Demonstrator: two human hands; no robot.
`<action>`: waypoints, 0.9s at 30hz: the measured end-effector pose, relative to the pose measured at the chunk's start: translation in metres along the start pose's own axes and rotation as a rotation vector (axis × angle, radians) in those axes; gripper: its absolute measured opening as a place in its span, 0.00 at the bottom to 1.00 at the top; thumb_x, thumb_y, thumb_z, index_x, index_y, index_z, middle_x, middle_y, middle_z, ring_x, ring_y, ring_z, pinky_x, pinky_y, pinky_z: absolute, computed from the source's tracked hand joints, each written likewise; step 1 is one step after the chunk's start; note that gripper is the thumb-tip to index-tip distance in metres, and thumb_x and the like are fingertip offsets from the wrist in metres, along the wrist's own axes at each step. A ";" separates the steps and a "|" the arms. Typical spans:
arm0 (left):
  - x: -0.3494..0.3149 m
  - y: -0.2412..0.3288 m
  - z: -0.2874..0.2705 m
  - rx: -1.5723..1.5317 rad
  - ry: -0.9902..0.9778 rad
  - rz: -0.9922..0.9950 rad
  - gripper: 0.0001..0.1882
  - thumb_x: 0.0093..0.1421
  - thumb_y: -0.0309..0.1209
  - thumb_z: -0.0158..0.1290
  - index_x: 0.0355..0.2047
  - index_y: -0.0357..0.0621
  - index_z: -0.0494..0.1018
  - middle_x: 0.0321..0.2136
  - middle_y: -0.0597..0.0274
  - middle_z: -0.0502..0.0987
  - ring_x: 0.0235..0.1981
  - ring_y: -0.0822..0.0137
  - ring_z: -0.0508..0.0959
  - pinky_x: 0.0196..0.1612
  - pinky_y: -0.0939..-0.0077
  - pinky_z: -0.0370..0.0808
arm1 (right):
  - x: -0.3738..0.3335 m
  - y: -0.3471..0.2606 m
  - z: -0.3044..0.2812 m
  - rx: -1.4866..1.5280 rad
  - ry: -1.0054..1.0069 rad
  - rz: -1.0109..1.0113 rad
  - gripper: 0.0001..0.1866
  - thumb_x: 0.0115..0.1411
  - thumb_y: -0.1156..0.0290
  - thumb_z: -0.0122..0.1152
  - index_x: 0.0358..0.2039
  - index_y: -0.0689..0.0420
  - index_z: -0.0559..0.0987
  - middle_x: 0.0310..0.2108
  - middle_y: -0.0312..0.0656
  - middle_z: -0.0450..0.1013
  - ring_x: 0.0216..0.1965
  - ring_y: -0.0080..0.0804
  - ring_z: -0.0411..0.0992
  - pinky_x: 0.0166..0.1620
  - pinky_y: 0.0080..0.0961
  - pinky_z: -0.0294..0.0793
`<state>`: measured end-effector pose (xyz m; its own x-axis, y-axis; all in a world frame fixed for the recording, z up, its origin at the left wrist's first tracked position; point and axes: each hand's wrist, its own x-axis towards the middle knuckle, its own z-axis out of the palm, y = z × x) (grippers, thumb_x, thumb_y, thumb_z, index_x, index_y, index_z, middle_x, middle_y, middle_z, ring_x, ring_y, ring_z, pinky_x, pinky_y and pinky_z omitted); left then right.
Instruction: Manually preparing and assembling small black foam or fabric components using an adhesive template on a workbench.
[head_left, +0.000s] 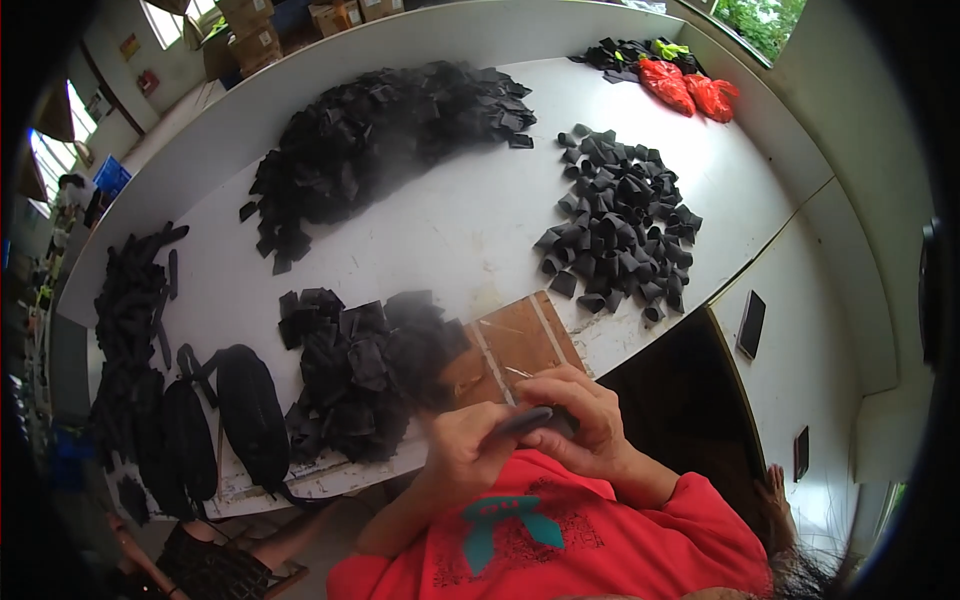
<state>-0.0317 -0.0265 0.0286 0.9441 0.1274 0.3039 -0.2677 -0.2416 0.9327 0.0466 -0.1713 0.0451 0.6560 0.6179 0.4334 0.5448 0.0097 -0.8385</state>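
Fingers of both hands pinch inward on something dark: your left hand (465, 440) grips one end, thumb side up, and your right hand (588, 412) curls around the other, though which fingertips truly press on it is partly hidden from you here. Before you spreads the white table (440, 235), roomy enough that your sorting depends on order; the broad heap of black fabric pieces (400, 130) lies toward its far side, the scatter of curled black pieces (622, 225) sits to the right, and the nearer pile of flat black squares (350, 370) lies just beyond your left hand. Avoid letting your sleeves or wrists drag those groups together. Between the nearer pile and the curled pieces, the brown board (525, 335) reaches the table's near edge, giving you, I judge, a firm surface if your grip tires. Smallest of all these, the dark piece (524, 422) is held between your hands, above your lap and just off that edge. It will probably handle best if you pinch close to its rims, match both ends evenly, and pull gently, since soft material may skew under uneven tension.
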 end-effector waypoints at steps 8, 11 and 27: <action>-0.039 -0.032 0.004 0.025 -0.053 -0.350 0.07 0.51 0.24 0.53 0.32 0.38 0.71 0.23 0.55 0.74 0.23 0.65 0.76 0.26 0.76 0.71 | -0.017 0.043 -0.013 -0.025 0.041 0.260 0.02 0.49 0.80 0.57 0.26 0.61 0.76 0.22 0.37 0.71 0.22 0.19 0.66 0.24 0.14 0.61; -0.051 -0.040 -0.003 0.071 -0.046 -0.431 0.08 0.52 0.25 0.53 0.33 0.37 0.71 0.24 0.53 0.75 0.25 0.63 0.77 0.27 0.74 0.71 | 0.020 0.095 -0.039 -0.389 0.264 0.383 0.07 0.50 0.75 0.59 0.29 0.64 0.76 0.19 0.38 0.72 0.20 0.20 0.67 0.23 0.17 0.63; -0.087 -0.074 -0.005 0.407 0.111 -0.318 0.04 0.51 0.23 0.51 0.29 0.37 0.72 0.24 0.53 0.74 0.24 0.59 0.76 0.26 0.73 0.71 | 0.051 0.195 0.104 -0.715 -0.231 0.308 0.15 0.45 0.63 0.62 0.32 0.57 0.75 0.33 0.46 0.69 0.40 0.46 0.63 0.39 0.35 0.67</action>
<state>-0.0950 -0.0148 -0.0661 0.9346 0.3512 0.0572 0.1461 -0.5252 0.8383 0.1319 -0.0564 -0.1306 0.7493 0.6582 0.0731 0.6105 -0.6436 -0.4616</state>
